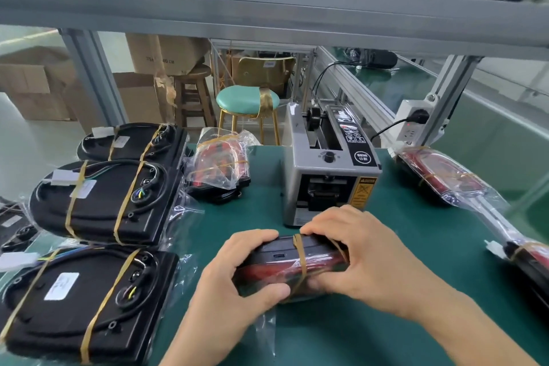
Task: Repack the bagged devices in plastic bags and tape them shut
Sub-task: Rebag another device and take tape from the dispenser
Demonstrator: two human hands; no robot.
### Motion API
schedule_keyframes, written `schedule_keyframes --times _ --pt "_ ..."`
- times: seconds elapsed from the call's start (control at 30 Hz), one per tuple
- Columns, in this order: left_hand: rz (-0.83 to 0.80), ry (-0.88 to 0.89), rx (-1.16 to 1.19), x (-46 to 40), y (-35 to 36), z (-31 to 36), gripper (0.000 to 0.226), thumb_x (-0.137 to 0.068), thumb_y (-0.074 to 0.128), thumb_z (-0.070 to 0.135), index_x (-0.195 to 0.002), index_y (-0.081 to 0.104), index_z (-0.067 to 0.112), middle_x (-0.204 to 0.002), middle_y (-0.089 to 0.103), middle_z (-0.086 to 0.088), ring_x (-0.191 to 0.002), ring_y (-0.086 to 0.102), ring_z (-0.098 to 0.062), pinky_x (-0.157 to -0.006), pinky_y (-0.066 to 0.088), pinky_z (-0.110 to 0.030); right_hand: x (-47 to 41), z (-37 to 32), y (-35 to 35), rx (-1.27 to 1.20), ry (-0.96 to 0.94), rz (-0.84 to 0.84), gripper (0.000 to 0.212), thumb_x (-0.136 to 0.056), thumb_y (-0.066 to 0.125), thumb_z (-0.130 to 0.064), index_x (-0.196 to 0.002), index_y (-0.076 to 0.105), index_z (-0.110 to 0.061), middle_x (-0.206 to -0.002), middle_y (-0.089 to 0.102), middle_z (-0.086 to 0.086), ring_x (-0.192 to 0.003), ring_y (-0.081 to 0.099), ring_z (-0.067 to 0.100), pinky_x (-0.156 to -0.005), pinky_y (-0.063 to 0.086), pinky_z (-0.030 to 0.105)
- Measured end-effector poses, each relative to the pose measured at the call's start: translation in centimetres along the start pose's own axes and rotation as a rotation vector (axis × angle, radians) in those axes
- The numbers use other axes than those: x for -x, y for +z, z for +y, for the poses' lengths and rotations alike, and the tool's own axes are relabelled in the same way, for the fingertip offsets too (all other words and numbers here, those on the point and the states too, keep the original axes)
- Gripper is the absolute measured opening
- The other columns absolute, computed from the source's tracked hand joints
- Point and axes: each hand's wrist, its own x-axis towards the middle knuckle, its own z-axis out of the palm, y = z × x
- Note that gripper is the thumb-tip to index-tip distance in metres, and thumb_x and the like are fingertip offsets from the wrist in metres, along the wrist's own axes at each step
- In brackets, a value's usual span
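Partly hidden: underside and near face of black-and-red device in clear plastic bag (292,264), covered by both hands. Loose bag mouth (267,333) trailing toward near edge of green bench mat (371,321), faint and hard to trace. Cut off at right edge: dark bagged unit with white connector (523,258). Cut off at left edge: flat black bagged items (15,229), indistinct.

Surroundings: grey electric tape dispenser (323,169) at centre of mat, just behind held device. Three large black banded plastic housings (101,202) stacked along left side, front to back. Small red-and-black bagged device (219,169) near far left of mat, beside dispenser. Long red bagged device (445,178) at far right edge. White power socket (413,122) on aluminium frame post behind. Grey frame shelf (267,18) overhead, blocking upper view.

Device position: near centre of mat, raised on edge, tan rubber band (301,258) round its middle. Left hand (234,285) gripping left end, thumb curled across near face, fingers over top. Right hand (365,258) gripping right end, fingers curled over top edge touching the band, thumb underneath.
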Motion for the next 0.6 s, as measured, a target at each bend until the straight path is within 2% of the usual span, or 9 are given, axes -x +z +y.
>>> schedule_keyframes --times 0.07,0.13,0.17,0.2,0.23,0.3,0.37,0.43,0.6 --pt "0.016 0.025 -0.010 -0.1 -0.5 0.1 0.055 -0.055 0.081 0.026 -0.105 0.065 0.044 -0.109 0.064 0.017 -0.100 0.061 -0.004 -0.081 0.044 -0.007 0.0 0.3 -0.4 -0.204 0.107 -0.022 0.046 -0.071 0.076 -0.054 -0.113 0.064 -0.039 -0.111 0.055 -0.030 -0.108 0.048 -0.009 -0.090 0.030 0.008" --pt "0.043 0.005 0.000 -0.2 -1.7 0.1 0.054 -0.047 0.083 0.031 -0.097 0.067 0.046 -0.100 0.069 0.015 -0.086 0.064 -0.003 -0.076 0.046 -0.006 0.1 1.0 -0.9 -0.546 0.309 0.082 0.020 -0.080 0.071 -0.044 -0.098 0.073 -0.036 -0.099 0.064 -0.028 -0.094 0.058 -0.010 -0.079 0.039 0.004" --pt "0.055 -0.018 0.030 -0.2 -2.4 0.0 0.054 -0.043 0.083 0.035 -0.094 0.069 0.044 -0.097 0.071 0.012 -0.080 0.066 -0.003 -0.075 0.048 -0.007 0.1 1.5 -0.8 -0.661 0.423 0.177 0.010 -0.083 0.069 -0.038 -0.089 0.076 -0.034 -0.091 0.068 -0.027 -0.084 0.061 -0.010 -0.073 0.042 0.005" --pt "0.062 -0.041 0.072 -0.1 -3.0 -0.1 0.054 -0.040 0.083 0.038 -0.093 0.070 0.041 -0.095 0.072 0.009 -0.077 0.068 -0.005 -0.074 0.049 -0.008 0.0 2.1 -0.5 -0.715 0.530 0.266 0.009 -0.085 0.068 -0.032 -0.083 0.077 -0.032 -0.080 0.069 -0.026 -0.073 0.061 -0.007 -0.067 0.044 0.008" --pt "0.067 -0.056 0.107 0.1 -3.4 -0.3 0.056 -0.037 0.083 0.038 -0.092 0.072 0.038 -0.094 0.073 0.006 -0.076 0.069 -0.006 -0.074 0.051 -0.009 -0.3 2.6 0.0 -0.754 0.637 0.329 0.010 -0.085 0.069 -0.028 -0.080 0.077 -0.029 -0.069 0.068 -0.025 -0.064 0.059 -0.003 -0.064 0.043 0.012" --pt "0.091 -0.069 0.138 0.6 -3.7 -0.6 0.057 -0.037 0.089 0.028 -0.091 0.073 0.035 -0.093 0.074 0.002 -0.075 0.070 -0.009 -0.073 0.052 -0.011 -1.1 2.6 1.1 -0.850 0.799 0.416 0.007 -0.085 0.071 -0.024 -0.083 0.077 -0.023 -0.051 0.058 -0.019 -0.059 0.049 0.007 -0.061 0.039 0.018" --pt "0.124 -0.070 0.143 1.1 -3.4 -0.8 0.055 -0.044 0.094 0.012 -0.090 0.073 0.035 -0.092 0.074 0.001 -0.073 0.070 -0.009 -0.072 0.052 -0.010 -2.3 2.3 2.1 -0.975 0.893 0.498 0.003 -0.085 0.072 -0.022 -0.084 0.074 -0.020 -0.051 0.051 -0.014 -0.058 0.043 0.008 -0.056 0.038 0.018" --pt "0.142 -0.058 0.147 1.3 -3.1 -1.0 0.057 -0.043 0.087 0.003 -0.089 0.074 0.034 -0.091 0.074 0.001 -0.073 0.070 -0.010 -0.073 0.053 -0.011 -3.4 1.8 2.7 -1.069 0.943 0.586 0.003 -0.084 0.074 -0.019 -0.082 0.071 -0.020 -0.059 0.051 -0.011 -0.058 0.044 0.005 -0.056 0.037 0.018" --pt "0.166 -0.051 0.172 1.3 -3.0 -1.3 0.056 -0.043 0.082 0.001 -0.091 0.074 0.030 -0.094 0.074 -0.002 -0.076 0.070 -0.013 -0.074 0.054 -0.014 -5.4 1.5 2.8 -1.182 1.033 0.718 0.009 -0.082 0.076 -0.017 -0.079 0.068 -0.019 -0.063 0.050 -0.009 -0.054 0.040 0.005 -0.052 0.033 0.017"
